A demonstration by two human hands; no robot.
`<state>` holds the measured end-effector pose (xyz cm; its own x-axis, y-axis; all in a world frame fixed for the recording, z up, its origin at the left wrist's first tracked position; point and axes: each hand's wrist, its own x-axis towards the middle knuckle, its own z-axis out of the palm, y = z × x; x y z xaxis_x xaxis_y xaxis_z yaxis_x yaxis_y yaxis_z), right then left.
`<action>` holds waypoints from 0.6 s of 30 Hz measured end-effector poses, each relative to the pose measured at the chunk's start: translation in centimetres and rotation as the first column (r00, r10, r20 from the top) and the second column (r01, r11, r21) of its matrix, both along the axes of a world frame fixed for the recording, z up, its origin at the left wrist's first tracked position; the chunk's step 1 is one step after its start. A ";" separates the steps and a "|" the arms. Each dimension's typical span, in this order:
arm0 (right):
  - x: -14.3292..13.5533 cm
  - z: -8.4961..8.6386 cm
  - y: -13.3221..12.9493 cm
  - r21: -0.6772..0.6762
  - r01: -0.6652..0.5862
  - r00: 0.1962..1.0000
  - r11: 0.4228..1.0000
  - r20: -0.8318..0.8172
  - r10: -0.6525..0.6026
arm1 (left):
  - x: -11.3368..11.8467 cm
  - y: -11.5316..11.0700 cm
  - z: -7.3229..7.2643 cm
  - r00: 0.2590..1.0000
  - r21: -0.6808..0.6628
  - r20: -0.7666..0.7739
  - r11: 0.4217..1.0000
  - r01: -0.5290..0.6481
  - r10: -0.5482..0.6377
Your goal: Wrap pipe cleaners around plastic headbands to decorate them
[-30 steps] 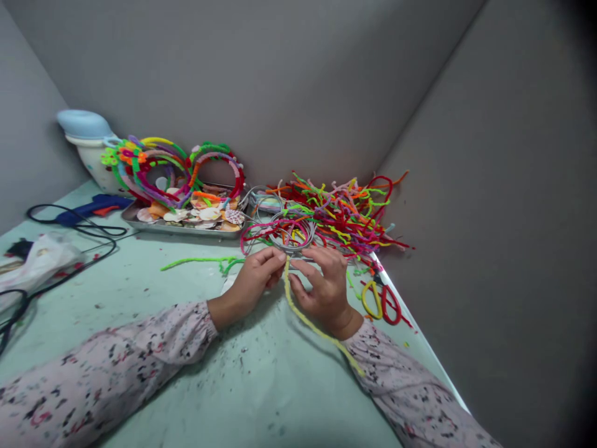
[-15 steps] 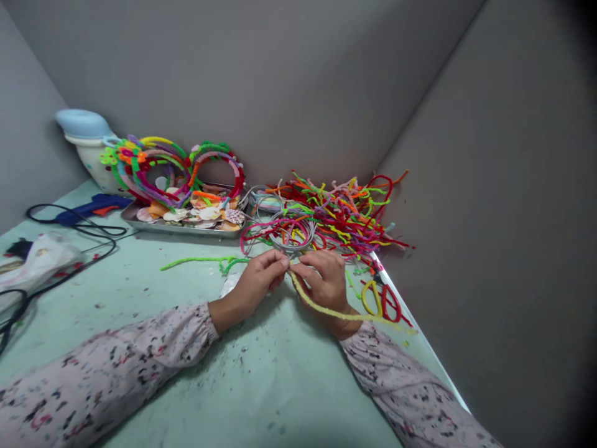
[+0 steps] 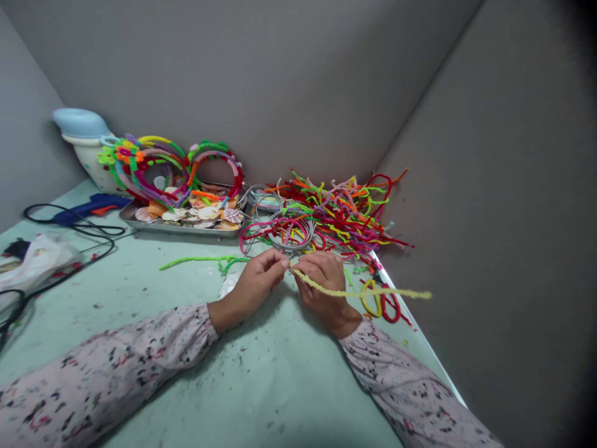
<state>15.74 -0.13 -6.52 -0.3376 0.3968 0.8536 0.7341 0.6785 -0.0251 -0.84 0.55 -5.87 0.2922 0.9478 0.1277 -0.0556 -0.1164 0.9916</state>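
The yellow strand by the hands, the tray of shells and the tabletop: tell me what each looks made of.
Yellow strand: probably fuzzy pipe cleaner; its edges look soft and tufted, any wire core hidden.
Tray: likely metal, judging by the dull silvery wall and thin rim.
Tabletop: smooth-looking, evenly pale green, perhaps plastic covering; uncertain.

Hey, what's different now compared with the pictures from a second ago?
The yellow pipe cleaner's free end has swung up and to the right, across the right hand, whose spread fingers have closed in at its base. The left hand keeps its pinch there. The tray and colourful pile stayed put.
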 end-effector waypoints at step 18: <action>-0.2 -0.1 -0.3 -0.069 0.013 0.996 0.998 -0.087 -0.019 | -0.1 0.0 -0.1 1.000 0.064 -0.015 0.998 0.012 -0.011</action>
